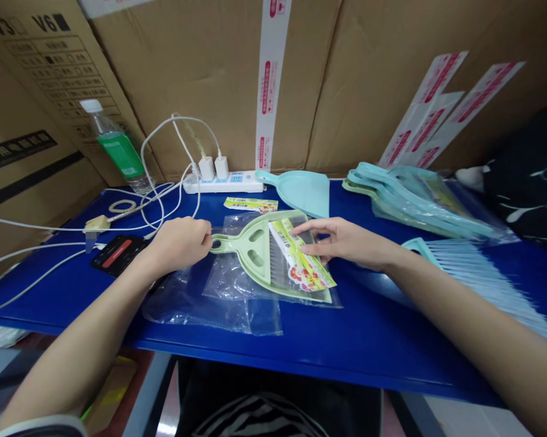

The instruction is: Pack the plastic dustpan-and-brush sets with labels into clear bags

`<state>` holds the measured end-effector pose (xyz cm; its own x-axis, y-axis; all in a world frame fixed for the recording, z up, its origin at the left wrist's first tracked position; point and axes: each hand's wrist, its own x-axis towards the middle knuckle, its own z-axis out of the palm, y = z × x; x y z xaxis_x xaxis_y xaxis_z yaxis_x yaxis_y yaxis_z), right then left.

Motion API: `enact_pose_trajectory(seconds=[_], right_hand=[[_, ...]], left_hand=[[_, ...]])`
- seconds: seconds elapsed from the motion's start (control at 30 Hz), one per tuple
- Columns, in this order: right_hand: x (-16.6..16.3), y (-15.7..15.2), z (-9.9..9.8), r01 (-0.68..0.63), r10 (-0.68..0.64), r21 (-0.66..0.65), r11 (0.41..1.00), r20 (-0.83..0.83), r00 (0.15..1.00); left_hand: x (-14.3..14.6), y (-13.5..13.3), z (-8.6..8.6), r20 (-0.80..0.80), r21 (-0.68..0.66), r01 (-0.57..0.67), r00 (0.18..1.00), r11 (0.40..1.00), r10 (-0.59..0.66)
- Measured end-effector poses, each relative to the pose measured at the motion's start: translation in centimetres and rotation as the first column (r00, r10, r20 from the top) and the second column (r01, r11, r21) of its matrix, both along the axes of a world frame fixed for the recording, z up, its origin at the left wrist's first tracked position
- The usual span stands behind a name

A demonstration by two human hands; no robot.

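A pale green dustpan (282, 285) with a matching brush (243, 243) nested on it lies in a clear plastic bag, handles pointing left. My left hand (182, 241) is closed at the handle end, gripping the bagged set there; its fingertips are hidden. On the dustpan's wide part lies a yellow-green label card (303, 258) with red flowers. Fingers apart, my right hand (332, 243) touches the card's upper right edge. Another clear plastic bag (227, 315) lies loose beneath the set, towards the table's front edge.
Behind are a light blue dustpan (303, 188), another label card (250, 204) and a power strip (230, 183) with cables. Bagged dustpan sets (405, 188) and a blue brush (478, 273) lie right. At left are a phone (118, 254) and bottle (121, 152). Cardboard (200, 67) walls the back.
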<state>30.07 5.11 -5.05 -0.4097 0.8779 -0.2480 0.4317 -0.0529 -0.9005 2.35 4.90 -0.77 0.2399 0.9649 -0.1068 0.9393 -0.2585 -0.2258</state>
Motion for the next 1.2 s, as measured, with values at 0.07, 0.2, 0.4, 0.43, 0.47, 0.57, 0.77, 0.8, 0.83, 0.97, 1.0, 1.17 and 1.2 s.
enact_pose_trajectory(seconds=[0.07, 0.2, 0.4, 0.43, 0.47, 0.57, 0.77, 0.8, 0.83, 0.97, 1.0, 1.17, 1.2], right_hand=[[0.1, 0.0, -0.1, 0.002, -0.001, 0.012, 1.000, -0.005, 1.000], [0.3, -0.2, 0.1, -0.053, 0.053, 0.062, 0.997, -0.004, 0.999], [0.0, -0.1, 0.3, -0.124, 0.120, 0.031, 0.992, 0.105, 0.987], [-0.1, -0.1, 0.3, -0.104, 0.099, 0.039, 0.994, 0.107, 0.989], [-0.2, -0.1, 0.2, -0.079, 0.073, 0.047, 0.996, 0.103, 0.992], [-0.6, -0.3, 0.0, -0.016, 0.011, 0.064, 0.998, 0.088, 0.996], [-0.9, -0.5, -0.1, 0.037, -0.042, 0.094, 0.995, 0.043, 0.998], [-0.8, -0.5, -0.1, 0.032, -0.036, 0.095, 0.995, 0.032, 0.999], [-0.7, -0.4, -0.2, 0.022, -0.025, 0.098, 0.995, 0.021, 0.999], [-0.4, -0.3, -0.2, -0.069, 0.067, 0.105, 0.992, 0.016, 0.998], [-0.3, -0.2, -0.2, -0.090, 0.088, 0.099, 0.991, 0.027, 0.996], [-0.7, -0.4, -0.1, -0.042, 0.038, 0.086, 0.995, 0.053, 0.998], [-0.8, -0.4, -0.2, -0.018, 0.014, 0.096, 0.995, 0.045, 0.999]], left_hand=[[0.0, 0.0, 0.0, 0.003, -0.007, -0.001, 1.000, 1.000, 0.001], [0.1, 0.0, 0.0, -0.017, -0.044, 0.004, 1.000, 0.999, -0.004], [0.1, 0.0, 0.1, -0.076, -0.068, 0.004, 0.997, 0.998, -0.009], [0.1, -0.1, 0.2, -0.083, -0.068, 0.004, 0.997, 0.998, -0.010], [0.1, -0.1, 0.2, -0.089, -0.067, 0.003, 0.996, 0.998, -0.009], [0.2, -0.1, 0.3, -0.100, -0.064, -0.002, 0.995, 0.998, -0.004], [0.4, -0.1, 0.1, -0.128, -0.062, -0.021, 0.992, 0.998, 0.013], [0.4, -0.1, 0.1, -0.134, -0.062, -0.026, 0.991, 0.998, 0.017], [0.4, -0.1, 0.0, -0.138, -0.063, -0.028, 0.990, 0.998, 0.019], [0.4, -0.1, 0.0, -0.138, -0.072, -0.021, 0.990, 0.997, 0.011], [0.4, -0.1, 0.0, -0.136, -0.073, -0.020, 0.991, 0.997, 0.010], [0.3, -0.1, 0.2, -0.143, -0.069, -0.015, 0.990, 0.997, 0.004], [0.3, -0.1, 0.2, -0.146, -0.069, -0.013, 0.989, 0.998, 0.003]])
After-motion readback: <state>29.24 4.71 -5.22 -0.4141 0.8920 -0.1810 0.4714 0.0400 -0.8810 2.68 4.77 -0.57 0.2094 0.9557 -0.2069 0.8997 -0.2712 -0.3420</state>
